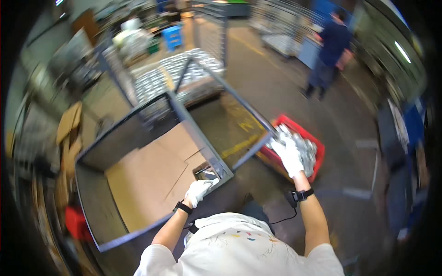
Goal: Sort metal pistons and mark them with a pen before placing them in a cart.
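My left hand, in a white glove, is at the near right corner of a grey metal bin. Its fingers are closed, with a small pale piece at their tips that I cannot make out. Flattened cardboard lines the bin floor, and a dark gap with shiny bits shows beside the hand. My right hand, also gloved in white, reaches over a red crate with silvery metal parts in it. Blur hides whether its fingers grip one.
A grey metal frame juts from the bin toward the crate. Behind stands a pallet with rows of silvery parts. A blue stool is farther back. Another person stands at the far right by a wire cage cart. Cardboard leans at left.
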Action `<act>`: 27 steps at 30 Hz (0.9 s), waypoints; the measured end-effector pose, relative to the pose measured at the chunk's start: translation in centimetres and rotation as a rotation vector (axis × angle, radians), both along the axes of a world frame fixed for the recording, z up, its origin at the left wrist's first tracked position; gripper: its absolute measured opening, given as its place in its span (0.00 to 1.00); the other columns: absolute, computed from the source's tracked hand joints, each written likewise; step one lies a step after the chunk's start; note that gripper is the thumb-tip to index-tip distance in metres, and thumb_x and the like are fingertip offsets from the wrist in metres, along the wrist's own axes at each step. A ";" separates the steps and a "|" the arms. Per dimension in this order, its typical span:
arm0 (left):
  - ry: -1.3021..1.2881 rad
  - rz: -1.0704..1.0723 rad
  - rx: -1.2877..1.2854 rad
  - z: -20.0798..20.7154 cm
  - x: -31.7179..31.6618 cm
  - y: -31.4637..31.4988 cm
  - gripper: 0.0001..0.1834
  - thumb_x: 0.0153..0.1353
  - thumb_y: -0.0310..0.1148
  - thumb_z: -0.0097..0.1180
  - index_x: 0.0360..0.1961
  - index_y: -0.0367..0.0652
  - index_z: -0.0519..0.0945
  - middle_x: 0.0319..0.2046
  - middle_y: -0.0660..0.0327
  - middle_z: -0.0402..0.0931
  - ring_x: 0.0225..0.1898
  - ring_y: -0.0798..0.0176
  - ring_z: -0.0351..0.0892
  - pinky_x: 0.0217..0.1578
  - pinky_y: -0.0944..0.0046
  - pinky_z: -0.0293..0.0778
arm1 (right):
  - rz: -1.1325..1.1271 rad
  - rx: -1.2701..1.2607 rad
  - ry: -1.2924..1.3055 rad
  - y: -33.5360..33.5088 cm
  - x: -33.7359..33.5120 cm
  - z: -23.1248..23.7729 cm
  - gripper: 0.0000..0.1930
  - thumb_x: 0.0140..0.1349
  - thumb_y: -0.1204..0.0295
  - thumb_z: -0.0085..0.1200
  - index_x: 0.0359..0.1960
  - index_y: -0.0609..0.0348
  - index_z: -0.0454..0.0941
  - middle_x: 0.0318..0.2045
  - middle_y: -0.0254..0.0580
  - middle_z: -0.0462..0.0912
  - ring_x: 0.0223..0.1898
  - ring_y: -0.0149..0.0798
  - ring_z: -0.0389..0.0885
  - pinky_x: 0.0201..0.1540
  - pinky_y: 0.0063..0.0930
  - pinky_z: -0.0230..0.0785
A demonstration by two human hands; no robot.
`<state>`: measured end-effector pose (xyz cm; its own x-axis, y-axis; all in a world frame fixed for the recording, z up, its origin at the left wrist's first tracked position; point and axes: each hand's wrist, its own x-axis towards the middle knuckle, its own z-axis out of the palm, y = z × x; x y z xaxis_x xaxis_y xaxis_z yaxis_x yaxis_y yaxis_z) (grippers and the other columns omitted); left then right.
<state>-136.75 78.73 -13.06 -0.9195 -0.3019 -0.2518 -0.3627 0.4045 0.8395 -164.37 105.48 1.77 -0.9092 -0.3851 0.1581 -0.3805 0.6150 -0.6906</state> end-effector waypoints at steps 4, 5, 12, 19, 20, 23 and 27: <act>-0.017 0.685 0.584 4.0 2.6 4.1 0.17 0.63 0.34 0.53 0.50 0.35 0.79 0.42 0.55 0.82 0.39 0.60 0.83 0.44 0.65 0.78 | 0.098 0.048 -0.218 -3.1 -9.9 0.2 0.34 0.61 0.58 0.61 0.63 0.67 0.65 0.51 0.47 0.78 0.51 0.38 0.77 0.53 0.34 0.71; 0.137 0.763 0.727 4.4 3.8 5.2 0.18 0.64 0.35 0.53 0.50 0.34 0.79 0.41 0.55 0.82 0.39 0.59 0.83 0.44 0.64 0.78 | 0.162 0.044 -0.282 -3.8 -12.0 -0.6 0.31 0.62 0.57 0.60 0.60 0.66 0.68 0.49 0.45 0.79 0.48 0.37 0.78 0.51 0.32 0.72; 0.113 1.189 0.657 5.5 10.1 14.6 0.19 0.61 0.38 0.53 0.50 0.41 0.81 0.42 0.60 0.82 0.40 0.65 0.81 0.37 0.66 0.74 | 0.452 -0.362 -1.385 -9.7 -13.4 -3.0 0.15 0.65 0.53 0.55 0.38 0.51 0.80 0.28 0.33 0.83 0.28 0.34 0.82 0.32 0.29 0.77; 0.090 1.391 0.698 5.2 14.5 20.8 0.20 0.62 0.39 0.52 0.51 0.41 0.80 0.43 0.59 0.82 0.41 0.64 0.81 0.42 0.64 0.74 | 0.301 -0.298 -1.281 -8.4 -13.1 -2.4 0.09 0.60 0.63 0.61 0.24 0.47 0.75 0.13 0.24 0.71 0.12 0.25 0.67 0.16 0.22 0.64; 0.074 1.419 0.721 4.3 15.0 21.0 0.20 0.62 0.39 0.52 0.51 0.40 0.80 0.44 0.58 0.82 0.41 0.64 0.81 0.42 0.63 0.74 | 0.283 -0.297 -1.276 -8.3 -13.0 -2.9 0.09 0.60 0.63 0.60 0.24 0.48 0.75 0.13 0.23 0.70 0.11 0.25 0.66 0.16 0.22 0.63; 0.033 1.472 0.720 3.9 13.1 19.5 0.19 0.61 0.34 0.53 0.49 0.35 0.80 0.42 0.57 0.83 0.39 0.63 0.82 0.41 0.67 0.76 | 0.303 -0.348 -1.441 -7.1 -14.8 -4.3 0.08 0.60 0.65 0.60 0.26 0.51 0.77 0.13 0.25 0.71 0.12 0.26 0.68 0.15 0.26 0.67; 0.277 1.368 0.648 4.3 8.9 15.4 0.17 0.59 0.31 0.55 0.47 0.35 0.82 0.40 0.56 0.83 0.36 0.62 0.83 0.40 0.66 0.77 | 0.300 -0.319 -1.423 -9.0 -14.9 -3.0 0.06 0.62 0.64 0.58 0.33 0.51 0.78 0.19 0.25 0.75 0.15 0.25 0.69 0.20 0.28 0.71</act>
<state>-127.88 94.11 -8.76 -0.0773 -0.8368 -0.5421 0.0519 -0.5463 0.8360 -179.25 96.52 -1.18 -0.2642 -0.7025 -0.6609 0.6304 0.3928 -0.6696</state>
